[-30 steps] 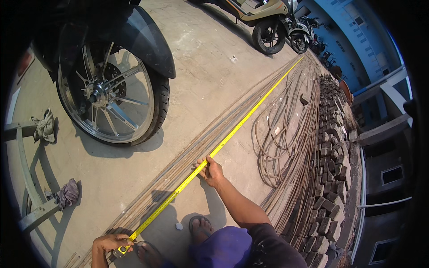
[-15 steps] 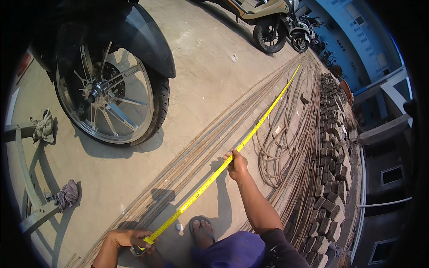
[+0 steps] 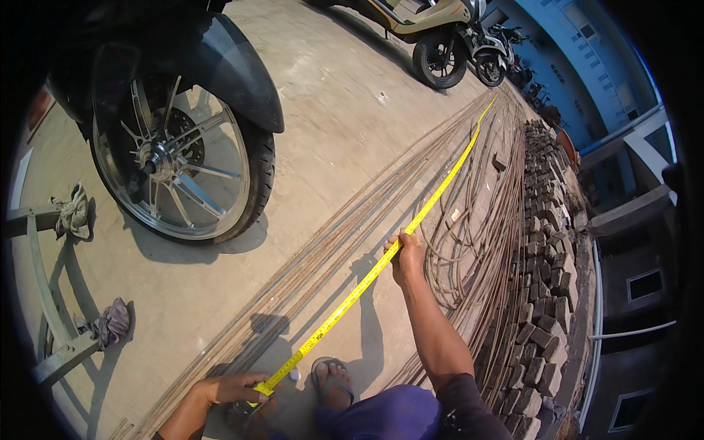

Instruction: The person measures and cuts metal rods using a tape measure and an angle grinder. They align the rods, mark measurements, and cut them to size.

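Note:
A yellow tape measure (image 3: 352,297) is drawn out in a long line from the lower left to the far end of the steel bars. Near my foot, my left hand (image 3: 238,390) is closed round its case end, and the case is mostly hidden by fingers and shadow. Farther along the blade, my right hand (image 3: 408,257) grips the yellow strip between thumb and fingers. Long rusty steel rods (image 3: 315,253) lie on the ground beside the tape on its left. Bent and looped rods (image 3: 447,279) spread on its right.
A motorcycle front wheel (image 3: 257,180) stands at left, with parked motorbikes (image 3: 440,62) at the far end. A metal frame with cloth-wrapped ends (image 3: 66,359) sits lower left. Stacked paving blocks (image 3: 539,337) line the right, before a blue building (image 3: 579,81).
Both hands have shifted a little up and to the right with the tape. The far part of the blade now bows slightly more. Both hands keep their grip.

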### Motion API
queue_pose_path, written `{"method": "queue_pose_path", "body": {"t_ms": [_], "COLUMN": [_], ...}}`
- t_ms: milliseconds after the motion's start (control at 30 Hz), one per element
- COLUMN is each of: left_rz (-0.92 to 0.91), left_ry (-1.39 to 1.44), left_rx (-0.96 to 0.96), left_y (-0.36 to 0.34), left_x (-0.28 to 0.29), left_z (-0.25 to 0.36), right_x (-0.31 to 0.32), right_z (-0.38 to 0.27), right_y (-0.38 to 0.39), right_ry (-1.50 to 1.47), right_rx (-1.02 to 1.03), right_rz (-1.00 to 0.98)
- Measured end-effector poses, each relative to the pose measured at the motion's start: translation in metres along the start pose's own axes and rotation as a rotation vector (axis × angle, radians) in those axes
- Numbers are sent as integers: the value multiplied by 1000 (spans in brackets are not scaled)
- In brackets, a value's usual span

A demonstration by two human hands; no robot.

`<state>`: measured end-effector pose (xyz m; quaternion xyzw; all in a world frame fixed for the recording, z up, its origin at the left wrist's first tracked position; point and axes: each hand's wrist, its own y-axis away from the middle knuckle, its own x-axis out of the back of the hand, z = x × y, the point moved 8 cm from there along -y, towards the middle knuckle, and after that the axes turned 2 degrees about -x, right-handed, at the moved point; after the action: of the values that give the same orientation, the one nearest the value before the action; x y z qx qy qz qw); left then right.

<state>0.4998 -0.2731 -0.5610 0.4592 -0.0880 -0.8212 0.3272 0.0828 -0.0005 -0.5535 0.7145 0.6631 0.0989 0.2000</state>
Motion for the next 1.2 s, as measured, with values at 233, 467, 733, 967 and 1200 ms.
{"method": "queue_pose_path", "body": {"t_ms": [233,467,733,967,1200], "left_rz": [58,75,87,87,84], "left_ry": [28,-22,1,-43,-73], "left_rx": [14,44,75,64,26], "left_y": [-2,-6,-7,-5,-7], "left_x": [4,9,11,12,18], "left_z": [15,-6,-10,-13,-21], "right_x": [-3,-4,1,4,4], "right_z": [53,84,86,79,79], "right_y": [21,34,31,28,24], "right_ry": [-11,-50,-67,-98,-96], "right_rx": [-233,-317,-293,-294,-275], "right_rz": [-17,-53,-40,-11,-25]}}
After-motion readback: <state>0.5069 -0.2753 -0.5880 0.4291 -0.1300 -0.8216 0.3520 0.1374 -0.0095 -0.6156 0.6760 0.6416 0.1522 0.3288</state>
